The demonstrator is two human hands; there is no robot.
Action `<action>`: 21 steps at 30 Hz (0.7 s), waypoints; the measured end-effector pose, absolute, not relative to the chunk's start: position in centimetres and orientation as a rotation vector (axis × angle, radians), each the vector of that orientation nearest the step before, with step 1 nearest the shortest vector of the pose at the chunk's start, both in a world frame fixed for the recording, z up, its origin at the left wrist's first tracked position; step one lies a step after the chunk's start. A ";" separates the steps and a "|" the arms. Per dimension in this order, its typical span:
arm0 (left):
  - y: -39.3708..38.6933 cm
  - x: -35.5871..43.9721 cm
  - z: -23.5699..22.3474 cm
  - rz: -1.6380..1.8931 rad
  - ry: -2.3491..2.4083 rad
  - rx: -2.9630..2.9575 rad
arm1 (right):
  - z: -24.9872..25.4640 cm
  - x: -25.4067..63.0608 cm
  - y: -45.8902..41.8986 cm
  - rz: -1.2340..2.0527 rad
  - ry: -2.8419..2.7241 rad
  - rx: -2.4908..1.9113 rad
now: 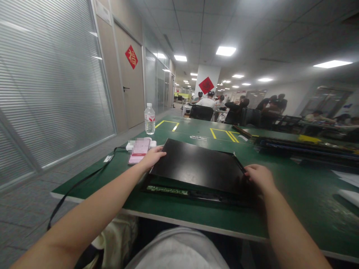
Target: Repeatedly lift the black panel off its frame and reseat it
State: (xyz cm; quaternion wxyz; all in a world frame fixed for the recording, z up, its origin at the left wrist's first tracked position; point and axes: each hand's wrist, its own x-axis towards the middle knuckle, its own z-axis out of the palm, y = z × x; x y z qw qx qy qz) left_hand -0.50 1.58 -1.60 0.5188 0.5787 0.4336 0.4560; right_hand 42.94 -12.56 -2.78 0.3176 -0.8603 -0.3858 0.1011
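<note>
A dark, glossy flat screen panel (196, 162) lies tilted over the green table, its far left corner raised. My left hand (153, 156) grips the panel's left edge, thumb on the top face and fingers partly hidden. At the right side, my right hand (260, 176) is closed on a thin black frame strip (239, 163) along the panel's edge. A narrow green circuit board (168, 190) shows below the panel's near edge, beside a black strip (207, 195). Whether the board is joined to the panel cannot be made out.
A water bottle (150, 119) stands at the table's far left, near a pink-screened phone (138, 152). A black strap (81, 183) hangs over the left edge. Stacked dark panels (303, 145) lie at right, with white sheets (347, 177) nearer. People sit in the background.
</note>
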 end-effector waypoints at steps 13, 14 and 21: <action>2.6 -1.1 -2.7 0.986 1.311 1.889 | -2.4 42.8 -12.6 0.277 -0.998 -2.248; 2.6 -1.1 -2.8 0.976 1.317 1.912 | -2.3 42.8 -12.6 0.280 -0.996 -2.243; 2.6 -1.1 -2.7 0.822 1.390 2.157 | -2.7 43.5 -12.4 0.320 -0.968 -2.212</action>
